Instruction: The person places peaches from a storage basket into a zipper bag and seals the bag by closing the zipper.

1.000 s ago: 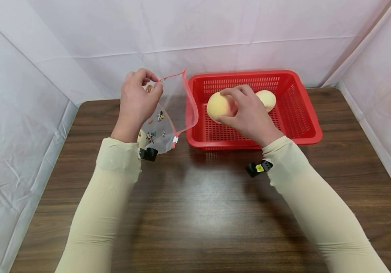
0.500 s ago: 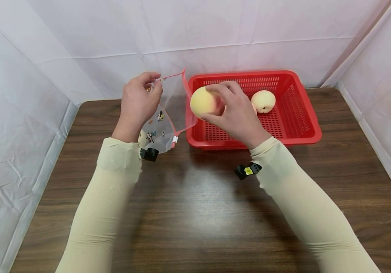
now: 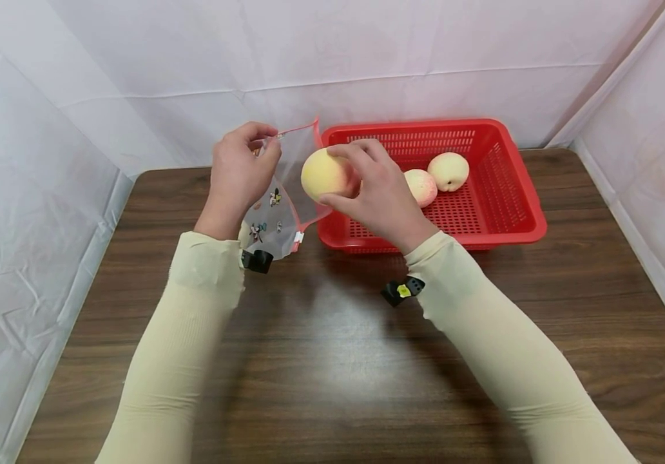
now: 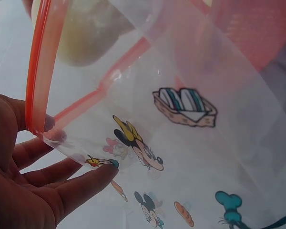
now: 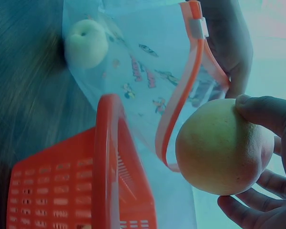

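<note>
My left hand [image 3: 240,171] pinches the far corner of a clear zip bag [image 3: 269,235] printed with cartoon figures. Its red-edged mouth gapes toward the basket, and a white slider [image 5: 198,28] sits at the near end. In my right hand [image 3: 381,196] is a yellow and pink peach [image 3: 323,173], gripped between thumb and fingers. That peach hangs right at the bag's mouth; the right wrist view has it just before the red zip edge [image 5: 178,98]. Another pale peach [image 5: 86,44] lies low in the bag, mostly hidden from the head view by my left arm.
A red perforated basket [image 3: 532,212] stands right of the bag on the dark wooden table [image 3: 338,386]. Inside are a pale peach [image 3: 448,171] and a pinker peach [image 3: 422,187], partly behind my right hand. White sheets [image 3: 332,48] hang around the back and sides.
My right hand has carried its peach left, from over the basket to the bag's mouth. The pinker peach in the basket has come into view. My left hand has barely shifted, still holding the bag.
</note>
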Demonstrator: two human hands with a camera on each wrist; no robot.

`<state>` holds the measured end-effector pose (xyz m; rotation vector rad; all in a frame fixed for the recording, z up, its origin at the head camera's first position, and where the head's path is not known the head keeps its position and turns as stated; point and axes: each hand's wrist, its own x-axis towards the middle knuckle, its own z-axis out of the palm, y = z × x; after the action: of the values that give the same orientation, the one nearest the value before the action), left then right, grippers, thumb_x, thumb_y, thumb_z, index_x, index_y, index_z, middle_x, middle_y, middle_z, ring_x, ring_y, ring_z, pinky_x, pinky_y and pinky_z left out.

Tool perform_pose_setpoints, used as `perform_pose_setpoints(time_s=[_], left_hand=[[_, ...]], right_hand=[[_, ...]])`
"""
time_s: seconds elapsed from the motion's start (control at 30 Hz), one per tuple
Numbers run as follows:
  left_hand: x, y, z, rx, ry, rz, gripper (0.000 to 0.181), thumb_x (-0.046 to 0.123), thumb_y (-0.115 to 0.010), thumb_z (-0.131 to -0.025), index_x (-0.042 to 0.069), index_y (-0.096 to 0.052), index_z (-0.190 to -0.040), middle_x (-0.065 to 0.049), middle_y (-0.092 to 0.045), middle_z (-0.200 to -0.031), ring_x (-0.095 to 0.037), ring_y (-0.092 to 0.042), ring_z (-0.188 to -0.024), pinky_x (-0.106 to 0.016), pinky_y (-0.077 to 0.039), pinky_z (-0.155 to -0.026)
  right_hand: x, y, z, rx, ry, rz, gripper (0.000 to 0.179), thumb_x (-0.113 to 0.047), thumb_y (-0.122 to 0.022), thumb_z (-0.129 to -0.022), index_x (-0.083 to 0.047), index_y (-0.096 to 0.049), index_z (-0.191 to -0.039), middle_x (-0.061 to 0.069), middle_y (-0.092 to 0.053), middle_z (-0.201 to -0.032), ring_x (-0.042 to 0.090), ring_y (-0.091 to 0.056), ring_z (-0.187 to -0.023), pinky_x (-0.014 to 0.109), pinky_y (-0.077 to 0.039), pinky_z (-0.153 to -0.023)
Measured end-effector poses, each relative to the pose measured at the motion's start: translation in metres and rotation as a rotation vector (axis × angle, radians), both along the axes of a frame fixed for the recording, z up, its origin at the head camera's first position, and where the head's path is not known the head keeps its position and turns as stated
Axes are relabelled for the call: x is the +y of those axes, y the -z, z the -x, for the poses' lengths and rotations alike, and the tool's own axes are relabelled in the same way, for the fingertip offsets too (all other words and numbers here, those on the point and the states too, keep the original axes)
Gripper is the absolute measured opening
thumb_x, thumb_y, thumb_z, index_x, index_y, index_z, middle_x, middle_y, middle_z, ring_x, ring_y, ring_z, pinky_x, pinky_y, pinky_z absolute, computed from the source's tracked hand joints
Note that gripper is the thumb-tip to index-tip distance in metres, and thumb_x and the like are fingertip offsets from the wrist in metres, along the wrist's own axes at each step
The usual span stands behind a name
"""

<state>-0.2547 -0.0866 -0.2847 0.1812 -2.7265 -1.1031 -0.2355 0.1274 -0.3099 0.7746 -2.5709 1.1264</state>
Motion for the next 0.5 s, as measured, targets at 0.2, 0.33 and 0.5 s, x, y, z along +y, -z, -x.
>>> perform_pose_setpoints(time_s=[0.2,0.33,0.5], left_hand=[[0.001,0.000,0.000,-0.004,0.001,0.000,0.034,0.033,-0.048,-0.094,0.018,-0.067,-0.119,-0.001,-0.065,-0.125,-0.017,-0.059,-0.120,-0.034,-0.049,-0.094],[0.002,0.000,-0.001,0.003,0.003,0.002,0.034,0.032,-0.049,-0.094,0.017,-0.067,-0.118,-0.002,-0.065,-0.125,-0.019,-0.060,-0.120,-0.035,-0.049,-0.096],[0.003,0.000,-0.001,0.003,0.005,0.001,0.033,0.031,-0.048,-0.094,0.018,-0.067,-0.118,-0.002,-0.065,-0.125,-0.020,-0.060,-0.120,-0.035,-0.049,-0.097]], right_hand=[[-0.008,0.005,0.003,-0.026,-0.008,-0.036,0.061,-0.035,-0.081,-0.077,-0.017,-0.057,-0.131,0.008,-0.052,-0.127,0.021,-0.050,-0.112,0.037,-0.048,-0.094],[-0.012,0.009,0.005,-0.046,-0.014,-0.047,0.062,-0.035,-0.080,-0.078,-0.017,-0.057,-0.132,0.007,-0.052,-0.126,0.019,-0.050,-0.112,0.034,-0.049,-0.091],[-0.015,0.012,0.006,-0.064,-0.018,-0.064,0.063,-0.036,-0.080,-0.077,-0.017,-0.057,-0.132,0.007,-0.052,-0.124,0.018,-0.051,-0.105,0.032,-0.050,-0.089]])
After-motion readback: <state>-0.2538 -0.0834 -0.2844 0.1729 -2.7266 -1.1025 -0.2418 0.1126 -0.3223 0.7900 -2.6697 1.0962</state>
